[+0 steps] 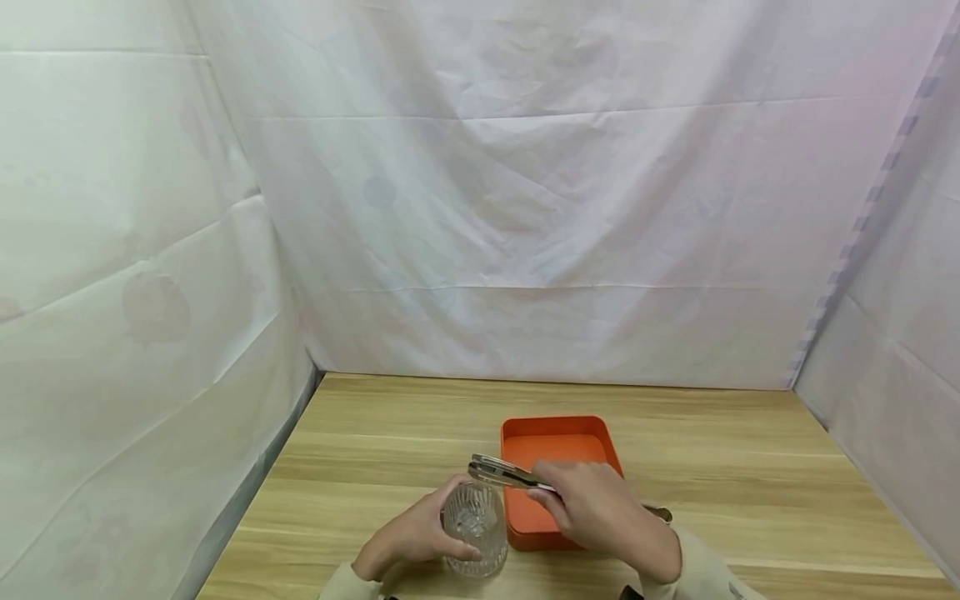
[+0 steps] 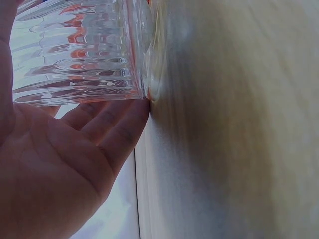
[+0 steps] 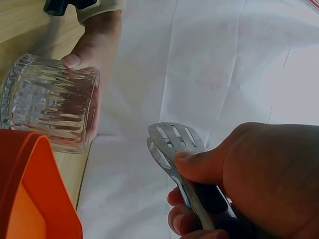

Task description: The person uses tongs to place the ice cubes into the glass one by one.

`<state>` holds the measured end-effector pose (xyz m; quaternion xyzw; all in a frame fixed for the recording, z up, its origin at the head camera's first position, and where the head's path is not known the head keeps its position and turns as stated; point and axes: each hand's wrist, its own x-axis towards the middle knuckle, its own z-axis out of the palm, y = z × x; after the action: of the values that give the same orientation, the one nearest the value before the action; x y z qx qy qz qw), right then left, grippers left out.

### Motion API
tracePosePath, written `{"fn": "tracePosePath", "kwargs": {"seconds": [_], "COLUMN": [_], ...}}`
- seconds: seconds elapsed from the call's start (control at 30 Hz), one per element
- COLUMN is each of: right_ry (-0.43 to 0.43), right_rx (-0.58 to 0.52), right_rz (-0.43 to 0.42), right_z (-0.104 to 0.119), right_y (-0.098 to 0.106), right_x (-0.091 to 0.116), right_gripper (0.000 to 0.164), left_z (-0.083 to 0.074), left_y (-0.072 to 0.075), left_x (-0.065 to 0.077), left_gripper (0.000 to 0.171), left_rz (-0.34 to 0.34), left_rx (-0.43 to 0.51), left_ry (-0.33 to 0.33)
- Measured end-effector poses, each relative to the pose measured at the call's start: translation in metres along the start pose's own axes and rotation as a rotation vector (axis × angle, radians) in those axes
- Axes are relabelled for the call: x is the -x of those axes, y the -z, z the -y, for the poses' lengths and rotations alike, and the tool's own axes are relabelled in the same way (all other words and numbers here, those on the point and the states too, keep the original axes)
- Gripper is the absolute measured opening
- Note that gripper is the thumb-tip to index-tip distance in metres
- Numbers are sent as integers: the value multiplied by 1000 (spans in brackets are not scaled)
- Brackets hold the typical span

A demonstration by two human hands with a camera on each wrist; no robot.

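A clear ribbed glass (image 1: 483,533) stands on the wooden table near the front. My left hand (image 1: 420,532) holds it round the side, thumb in front and fingers behind. In the left wrist view the fingertips (image 2: 133,117) reach down to the base of the glass at the tabletop. My right hand (image 1: 588,502) grips a pair of metal tongs (image 3: 175,137) with slotted, flat ends and dark handle parts. The tong ends point left, above the far rim of the glass in the head view, and lie close together with a narrow gap and no object between them.
An orange rectangular tray (image 1: 558,448) sits on the table (image 1: 390,450) just right of the glass, partly under my right hand. White cloth (image 1: 525,208) hangs behind the table and along both sides.
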<state>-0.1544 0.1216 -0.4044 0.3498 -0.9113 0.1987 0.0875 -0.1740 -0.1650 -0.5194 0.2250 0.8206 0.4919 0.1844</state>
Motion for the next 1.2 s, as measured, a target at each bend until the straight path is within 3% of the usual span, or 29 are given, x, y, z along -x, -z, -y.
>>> {"fn": "tracePosePath", "kwargs": {"seconds": [0.4,0.93,1.2], "right_ry": [20,16,-11], "right_rx": [-34,-30,-35], "right_rz": [20,34,84], "right_z": [4,2,3], "right_y": [-6,-12,-11], "right_x": [-2,-2,-1], "right_gripper": [23,27,22], "left_z": [-2,1,2], "left_y": [0,0,0], "left_x": [0,0,-1], "left_gripper": [107,101,94], "left_rz": [-15,-10,-3], "left_rx": [-4,8,4], "left_ry": [-2,-20,-45]}}
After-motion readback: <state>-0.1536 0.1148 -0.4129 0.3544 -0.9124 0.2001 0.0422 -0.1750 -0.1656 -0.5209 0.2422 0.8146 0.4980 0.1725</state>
